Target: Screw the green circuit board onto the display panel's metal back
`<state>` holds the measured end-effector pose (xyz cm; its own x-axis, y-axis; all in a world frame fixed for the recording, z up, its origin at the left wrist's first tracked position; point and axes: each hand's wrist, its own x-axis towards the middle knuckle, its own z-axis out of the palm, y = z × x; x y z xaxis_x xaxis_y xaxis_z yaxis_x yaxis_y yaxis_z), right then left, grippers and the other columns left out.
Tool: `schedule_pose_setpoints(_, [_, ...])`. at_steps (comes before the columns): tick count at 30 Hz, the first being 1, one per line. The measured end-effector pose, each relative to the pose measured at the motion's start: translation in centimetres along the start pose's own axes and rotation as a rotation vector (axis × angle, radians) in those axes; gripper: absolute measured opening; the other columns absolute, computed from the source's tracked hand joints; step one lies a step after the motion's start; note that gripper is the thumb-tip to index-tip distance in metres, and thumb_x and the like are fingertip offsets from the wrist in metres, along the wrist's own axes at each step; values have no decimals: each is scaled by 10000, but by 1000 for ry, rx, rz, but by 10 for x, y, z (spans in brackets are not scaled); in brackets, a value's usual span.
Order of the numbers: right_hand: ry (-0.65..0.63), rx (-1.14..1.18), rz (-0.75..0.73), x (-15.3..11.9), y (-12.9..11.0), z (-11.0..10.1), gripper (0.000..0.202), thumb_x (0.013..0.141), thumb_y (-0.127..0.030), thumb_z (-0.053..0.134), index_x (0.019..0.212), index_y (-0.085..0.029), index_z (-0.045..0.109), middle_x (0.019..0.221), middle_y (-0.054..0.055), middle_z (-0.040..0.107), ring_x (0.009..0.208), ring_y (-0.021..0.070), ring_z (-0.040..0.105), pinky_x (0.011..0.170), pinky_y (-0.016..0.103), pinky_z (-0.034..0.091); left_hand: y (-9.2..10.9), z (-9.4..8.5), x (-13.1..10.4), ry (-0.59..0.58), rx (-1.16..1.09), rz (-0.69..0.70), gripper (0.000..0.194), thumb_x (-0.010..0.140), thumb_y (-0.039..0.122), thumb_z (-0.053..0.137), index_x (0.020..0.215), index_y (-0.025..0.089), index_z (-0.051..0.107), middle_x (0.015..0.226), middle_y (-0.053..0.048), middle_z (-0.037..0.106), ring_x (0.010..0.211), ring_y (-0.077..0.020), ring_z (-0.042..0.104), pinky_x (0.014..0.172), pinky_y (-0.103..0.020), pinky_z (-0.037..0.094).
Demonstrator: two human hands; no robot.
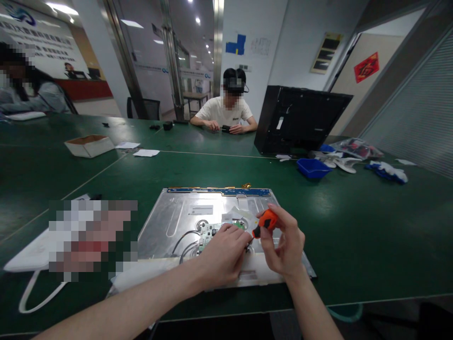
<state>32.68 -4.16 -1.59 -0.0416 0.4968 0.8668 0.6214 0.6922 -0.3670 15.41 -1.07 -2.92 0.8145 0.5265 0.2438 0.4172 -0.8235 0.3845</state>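
Observation:
A silver display panel [184,200] lies flat in front of me, back side up, with a blue circuit strip [226,191] along its far edge. On its middle sits a small green circuit board [205,238] with black cables [180,245] running off its left side. My right hand [288,241] grips an orange and black screwdriver [266,223], tilted with its tip down to the left. Over the board, my left hand [226,250] has its fingers closed right by that tip. The screwdriver's tip and whatever the left fingers pinch are hidden.
A black monitor [300,118] stands at the back right, near a blue tray [313,168] and gloves [387,171]. At left are a white bag [31,250] and an open cardboard box [90,147]. Another person [228,111] sits opposite, handling a small black item; someone else sits far left.

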Motion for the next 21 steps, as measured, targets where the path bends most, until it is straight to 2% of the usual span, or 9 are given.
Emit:
schedule_pose_setpoints(10, [45,-86,-55,4,-1,3,538,841,-157,643,1343,-219,461,724,-38,554,552,119,527,489,247,477,-1,1,-1,1,-3,6,231,816,117,514,1037,184,515,1035,-86,639,994,-260,578,930,-420,417])
schedule_pose_setpoints(15, [27,-69,-40,4,0,2,529,841,-185,656,1335,-222,472,785,-12,597,563,118,533,489,246,482,0,1,-1,3,-13,-3,199,825,112,502,1009,186,508,1026,-85,638,989,-256,582,926,-413,418])
schedule_pose_setpoints(21, [-36,35,18,0,0,-1,535,863,-170,568,1382,-198,443,930,49,645,630,133,587,550,276,530,1,0,-1,-15,-2,-1,228,806,101,502,1016,189,502,1019,-82,634,985,-262,582,919,-415,419])
